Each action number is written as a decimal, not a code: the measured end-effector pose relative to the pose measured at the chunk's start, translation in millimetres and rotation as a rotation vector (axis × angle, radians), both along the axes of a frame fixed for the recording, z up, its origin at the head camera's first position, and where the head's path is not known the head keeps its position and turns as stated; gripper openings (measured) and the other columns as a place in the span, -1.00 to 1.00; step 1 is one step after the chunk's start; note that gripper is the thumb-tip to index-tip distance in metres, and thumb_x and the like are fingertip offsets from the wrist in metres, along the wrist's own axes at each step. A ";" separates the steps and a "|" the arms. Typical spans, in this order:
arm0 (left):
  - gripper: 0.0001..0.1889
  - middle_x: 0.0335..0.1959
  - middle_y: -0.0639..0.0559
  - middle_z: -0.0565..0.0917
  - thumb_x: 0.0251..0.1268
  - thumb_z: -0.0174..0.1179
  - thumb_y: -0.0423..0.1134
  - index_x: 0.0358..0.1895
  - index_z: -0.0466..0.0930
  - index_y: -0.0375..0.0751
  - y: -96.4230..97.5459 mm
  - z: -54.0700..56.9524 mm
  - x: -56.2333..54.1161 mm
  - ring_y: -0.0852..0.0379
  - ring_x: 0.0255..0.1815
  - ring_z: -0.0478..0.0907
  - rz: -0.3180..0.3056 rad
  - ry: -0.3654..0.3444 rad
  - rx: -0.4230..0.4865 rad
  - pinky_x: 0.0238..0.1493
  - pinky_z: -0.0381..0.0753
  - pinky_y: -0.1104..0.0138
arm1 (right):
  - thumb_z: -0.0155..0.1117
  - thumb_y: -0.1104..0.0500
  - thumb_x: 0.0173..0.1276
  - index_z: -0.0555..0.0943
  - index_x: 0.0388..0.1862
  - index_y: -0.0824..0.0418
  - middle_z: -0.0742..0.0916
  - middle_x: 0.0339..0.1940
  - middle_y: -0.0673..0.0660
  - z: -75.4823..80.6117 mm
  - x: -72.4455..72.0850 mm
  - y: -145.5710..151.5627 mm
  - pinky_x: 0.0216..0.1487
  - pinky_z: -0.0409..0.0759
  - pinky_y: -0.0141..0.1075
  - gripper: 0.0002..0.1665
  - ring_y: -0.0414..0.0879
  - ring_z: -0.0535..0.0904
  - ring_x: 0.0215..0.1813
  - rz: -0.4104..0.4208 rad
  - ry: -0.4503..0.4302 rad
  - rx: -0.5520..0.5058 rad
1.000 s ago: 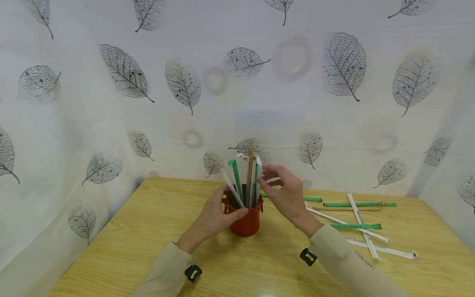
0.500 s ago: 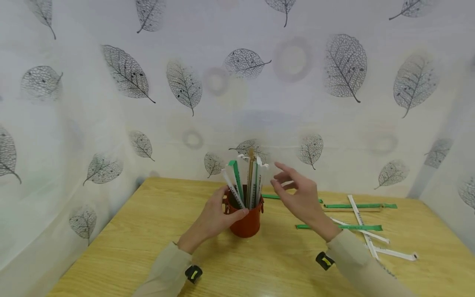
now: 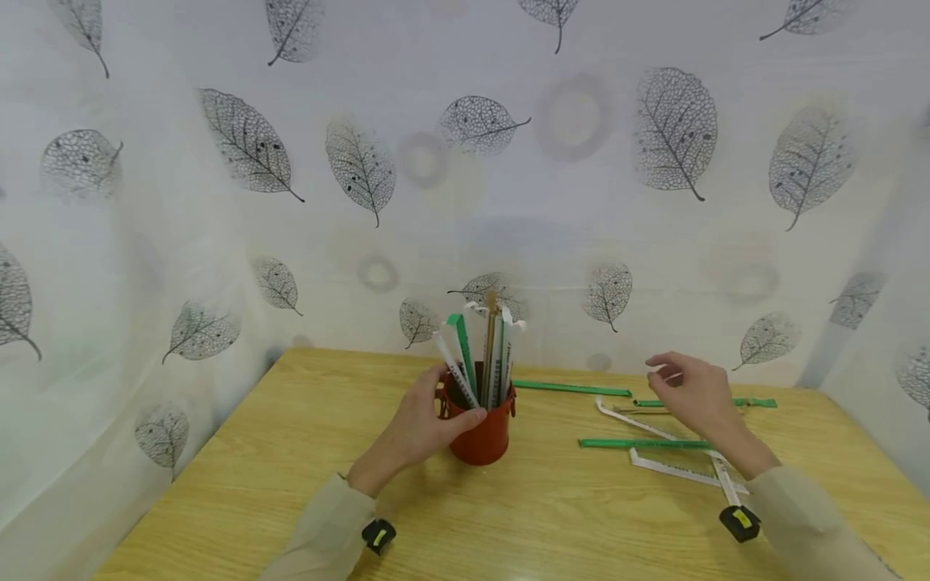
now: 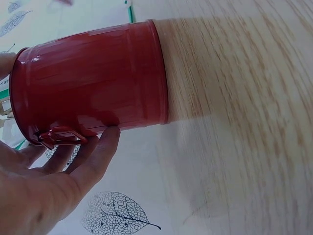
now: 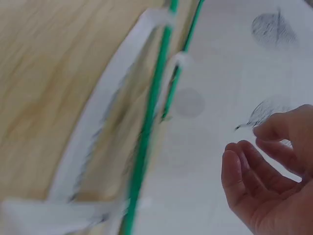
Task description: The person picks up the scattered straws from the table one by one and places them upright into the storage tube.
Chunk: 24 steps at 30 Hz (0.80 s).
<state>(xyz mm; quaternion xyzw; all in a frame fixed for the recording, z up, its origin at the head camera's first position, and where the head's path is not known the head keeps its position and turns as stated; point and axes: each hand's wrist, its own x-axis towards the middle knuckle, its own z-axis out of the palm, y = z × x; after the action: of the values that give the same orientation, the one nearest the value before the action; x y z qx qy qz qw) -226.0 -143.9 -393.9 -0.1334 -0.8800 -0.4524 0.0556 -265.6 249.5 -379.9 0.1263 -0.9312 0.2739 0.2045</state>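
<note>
A small red metal bucket [image 3: 479, 440] with side loops stands upright on the table. Several long, narrow paper sleeves [image 3: 465, 355], white, green and brown, some printed, stick up out of it. My left hand [image 3: 417, 420] holds the bucket near its rim; in the left wrist view the thumb is at the rim of the bucket [image 4: 93, 78] and the fingers lie along its side. My right hand [image 3: 693, 395] hovers above the loose sleeves on the right, fingers loosely bent, nothing between them. In the right wrist view a green sleeve [image 5: 146, 127] lies apart from the fingertips.
Loose sleeves lie crossed on the right of the wooden table [image 3: 291, 500]: a green one [image 3: 639, 444], a white one [image 3: 683, 470] and several others. Another green sleeve [image 3: 574, 388] lies behind, right of the bucket. A leaf-patterned cloth [image 3: 523, 210] closes off the back.
My right hand has let go of a white sleeve in the bucket and moved right, over the loose sleeves. The left hand and the bucket stay put.
</note>
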 end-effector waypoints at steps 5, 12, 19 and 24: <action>-0.19 0.20 -0.03 0.53 0.23 0.39 0.19 0.44 0.32 -0.10 -0.4 -0.3 -0.3 0.01 0.11 0.52 -0.001 0.003 0.001 0.07 0.65 0.10 | 0.16 0.22 0.44 0.64 0.08 0.43 0.78 -0.21 0.42 -16.4 -3.4 39.1 -0.62 0.47 -0.28 -0.63 0.16 0.75 -0.33 -0.048 -0.164 0.054; -0.20 0.21 -0.04 0.53 0.23 0.39 0.18 0.44 0.32 -0.11 -0.1 -0.2 0.5 -0.01 0.14 0.51 0.002 0.001 0.000 0.10 0.65 0.05 | 0.20 0.17 0.46 0.57 0.14 0.53 0.75 -0.16 0.50 -27.6 -6.8 67.1 -0.49 0.56 -0.21 -0.54 0.15 0.71 -0.31 -0.101 -0.306 0.067; -0.20 0.22 -0.02 0.52 0.24 0.39 0.18 0.45 0.31 -0.09 0.2 -0.4 0.7 -0.02 0.15 0.51 -0.008 -0.006 -0.002 0.11 0.65 0.05 | 0.19 0.23 0.35 0.62 0.04 0.50 0.74 -0.16 0.51 -21.4 1.0 82.6 -0.40 0.62 -0.10 -0.60 0.26 0.69 -0.23 -0.062 -0.369 0.141; -0.21 0.20 -0.02 0.53 0.24 0.39 0.19 0.43 0.33 -0.08 -0.7 -0.7 0.1 -0.01 0.15 0.50 0.001 -0.005 -0.003 0.11 0.63 0.04 | 0.20 0.30 0.35 0.66 0.04 0.44 0.76 -0.18 0.42 -20.8 8.2 95.6 -0.40 0.59 -0.15 -0.66 0.21 0.70 -0.22 0.036 -0.387 0.207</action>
<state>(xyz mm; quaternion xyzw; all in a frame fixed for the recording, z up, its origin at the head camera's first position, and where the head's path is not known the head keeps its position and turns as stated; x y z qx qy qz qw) -226.0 -144.6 -394.5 -0.1320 -0.8808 -0.4515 0.0533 -257.4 345.1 -400.7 0.1083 -0.9738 0.1998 0.0030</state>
